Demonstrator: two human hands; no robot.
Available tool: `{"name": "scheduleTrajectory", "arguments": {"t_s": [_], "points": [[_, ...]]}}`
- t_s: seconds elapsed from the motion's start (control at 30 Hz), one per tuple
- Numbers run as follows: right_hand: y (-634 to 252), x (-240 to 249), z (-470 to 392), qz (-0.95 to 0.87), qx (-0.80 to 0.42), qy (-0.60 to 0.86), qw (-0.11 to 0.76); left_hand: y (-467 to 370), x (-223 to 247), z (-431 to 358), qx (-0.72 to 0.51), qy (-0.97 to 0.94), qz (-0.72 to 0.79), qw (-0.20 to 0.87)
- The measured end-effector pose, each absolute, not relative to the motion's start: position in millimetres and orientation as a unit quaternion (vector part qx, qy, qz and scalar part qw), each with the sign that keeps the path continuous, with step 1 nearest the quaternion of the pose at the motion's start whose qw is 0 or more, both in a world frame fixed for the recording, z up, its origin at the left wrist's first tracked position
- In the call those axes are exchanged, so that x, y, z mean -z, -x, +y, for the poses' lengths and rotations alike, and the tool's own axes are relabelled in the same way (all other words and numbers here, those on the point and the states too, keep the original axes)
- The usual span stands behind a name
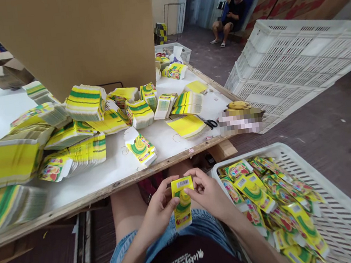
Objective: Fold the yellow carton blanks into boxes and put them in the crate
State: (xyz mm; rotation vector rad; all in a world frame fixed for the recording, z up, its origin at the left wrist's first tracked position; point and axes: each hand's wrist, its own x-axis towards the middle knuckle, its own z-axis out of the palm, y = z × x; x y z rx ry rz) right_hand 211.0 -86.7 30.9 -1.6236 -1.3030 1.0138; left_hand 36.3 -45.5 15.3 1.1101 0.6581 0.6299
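A small yellow carton [183, 216] with a barcode near its top and a green pattern is held upright over my lap. My left hand [161, 203] pinches its left side, thumb on the front. On the other side my right hand [205, 189] grips the upper right edge, its thumb also on the front face. Beyond my hands, near the table's front edge, lies an opened-out carton [141, 147] with its white flaps up. To my right a white basket [337, 197] holds many yellow cartons [255, 192].
Stacks of flat yellow cartons [85, 102] spread across the white table [160, 135]. Black scissors [210, 123] and bananas [239, 105] lie at its right end. A large cardboard sheet [87, 35] stands behind. White crates [282, 63] rise at right; a person [234, 11] sits far back.
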Motion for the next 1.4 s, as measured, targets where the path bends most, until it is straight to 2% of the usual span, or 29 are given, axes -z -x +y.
{"name": "scheduleTrajectory", "arguments": {"t_s": [0.2,0.4,0.47,0.57,0.63,0.73,0.9,1.07,1.27,1.4], "points": [[-204,-34,-89,-0.524,-0.378,0.647,0.406,-39,-18,-42,-0.299,-0.435,0.303,0.793],[-223,-28,-101,-0.498,-0.358,0.645,0.455,-54,-18,-48,-0.302,-0.505,0.306,0.748],[-255,-24,-111,-0.477,-0.299,0.706,0.430,-53,-17,-40,-0.321,-0.577,0.321,0.678],[-314,-10,-127,-0.441,-0.153,0.816,0.340,-42,-17,-15,-0.377,-0.693,0.385,0.479],[-347,6,-136,-0.458,-0.144,0.839,0.255,-32,-19,4,-0.395,-0.739,0.423,0.344],[-369,34,-142,-0.466,-0.138,0.843,0.231,-19,-21,24,-0.387,-0.770,0.446,0.243],[-359,69,-150,-0.446,-0.118,0.855,0.236,-5,-9,35,-0.349,-0.789,0.470,0.186],[-341,86,-146,-0.449,-0.122,0.845,0.265,1,13,46,-0.257,-0.825,0.474,0.169],[-334,72,-127,-0.434,-0.101,0.826,0.347,4,19,53,-0.277,-0.827,0.467,0.142],[-303,50,-116,-0.431,-0.135,0.795,0.405,5,17,59,-0.296,-0.832,0.456,0.107]]}}
